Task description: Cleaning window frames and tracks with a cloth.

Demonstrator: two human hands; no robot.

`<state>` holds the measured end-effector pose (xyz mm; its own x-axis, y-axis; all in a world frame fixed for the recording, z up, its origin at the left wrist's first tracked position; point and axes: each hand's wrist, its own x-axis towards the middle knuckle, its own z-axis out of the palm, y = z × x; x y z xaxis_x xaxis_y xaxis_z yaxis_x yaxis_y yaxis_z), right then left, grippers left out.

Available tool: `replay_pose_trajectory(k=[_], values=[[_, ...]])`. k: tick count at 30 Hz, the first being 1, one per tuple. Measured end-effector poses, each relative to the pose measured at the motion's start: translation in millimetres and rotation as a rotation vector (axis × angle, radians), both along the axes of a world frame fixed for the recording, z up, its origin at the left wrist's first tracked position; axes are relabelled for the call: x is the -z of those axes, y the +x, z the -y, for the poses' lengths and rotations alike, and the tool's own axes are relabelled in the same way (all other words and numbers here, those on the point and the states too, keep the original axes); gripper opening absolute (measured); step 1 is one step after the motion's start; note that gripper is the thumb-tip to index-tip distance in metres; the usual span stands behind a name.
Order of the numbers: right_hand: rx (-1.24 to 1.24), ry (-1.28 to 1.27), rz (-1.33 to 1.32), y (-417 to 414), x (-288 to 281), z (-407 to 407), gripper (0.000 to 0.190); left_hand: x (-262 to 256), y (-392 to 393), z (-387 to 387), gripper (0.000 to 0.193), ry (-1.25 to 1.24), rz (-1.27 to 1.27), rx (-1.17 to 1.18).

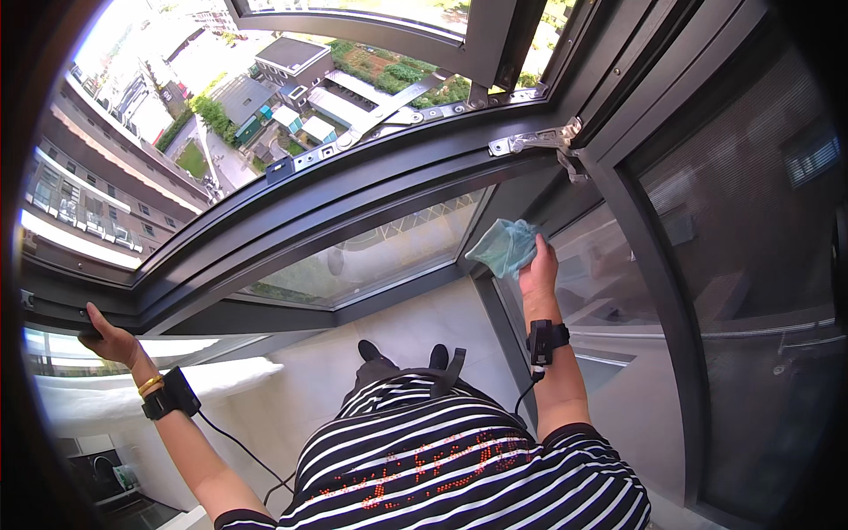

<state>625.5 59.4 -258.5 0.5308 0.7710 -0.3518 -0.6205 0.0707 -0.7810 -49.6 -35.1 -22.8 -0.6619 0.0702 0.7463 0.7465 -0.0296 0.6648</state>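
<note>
My right hand (540, 268) holds a crumpled light blue-green cloth (507, 248) in front of the window's lower glass pane (371, 252). At the far left, my left hand (112, 341) is at the dark metal window frame (331, 192), thumb raised and apart. Its other fingers are partly hidden, so whether they grip the frame's edge I cannot tell. Above the frame, an outward-opening window sash (371, 30) stands open on a metal stay arm (397, 103). A metal hinge (536, 140) sits at the frame's right corner.
On the right stands an inward-swung framed screen panel (662, 291). White fabric (159, 391) lies at the left, below my left hand. My feet are on a pale tiled floor (411, 311). Buildings and garden plots show far below outside. Cables run from the devices on both wrists.
</note>
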Motion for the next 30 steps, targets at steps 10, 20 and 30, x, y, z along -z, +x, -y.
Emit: replay_pose_trajectory(k=[10, 20, 30], values=[[0.167, 0.358, 0.987, 2.3, -82.1, -20.8, 0.031, -1.8, 18.0, -2.8, 0.052, 0.076, 0.106, 0.057], [-0.208, -0.433, 0.401, 33.1, 142.1, -8.9, 0.020, 4.1, -16.3, 15.1, 0.052, -0.017, 0.001, -0.055], [-0.042, 0.136, 0.828, 4.5, -100.9, 3.9, 0.027, 5.9, -11.9, 19.4, 0.054, -0.008, -0.121, 0.011]])
